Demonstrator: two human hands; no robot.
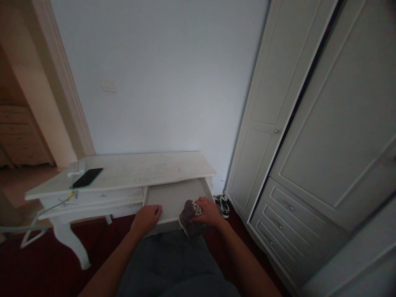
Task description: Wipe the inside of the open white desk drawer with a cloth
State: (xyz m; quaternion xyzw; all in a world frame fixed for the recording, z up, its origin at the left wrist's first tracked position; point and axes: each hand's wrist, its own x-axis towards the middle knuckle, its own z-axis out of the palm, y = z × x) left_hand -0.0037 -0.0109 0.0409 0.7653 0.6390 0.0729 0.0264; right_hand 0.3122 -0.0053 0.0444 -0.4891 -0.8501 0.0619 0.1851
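A drawer (167,202) of the white table is pulled out in front of me, its pale floor showing. Over its front right corner, my right hand (208,211) grips a bunched grey-brown knitted cloth item (188,213) with a white zigzag pattern; its exact kind is not clear. The cloth hangs partly past the drawer's front edge. My left hand (149,218) is closed at the drawer's front left corner, fingers curled under. Whether it grips the drawer's edge or anything else is hidden.
On the white table (148,165) lie a dark phone (88,177) and a small white box (76,168), with a pale cable (40,218) at the left end. Black-and-white shoes (223,206) stand on the floor by the grey wardrobe (262,156) at right.
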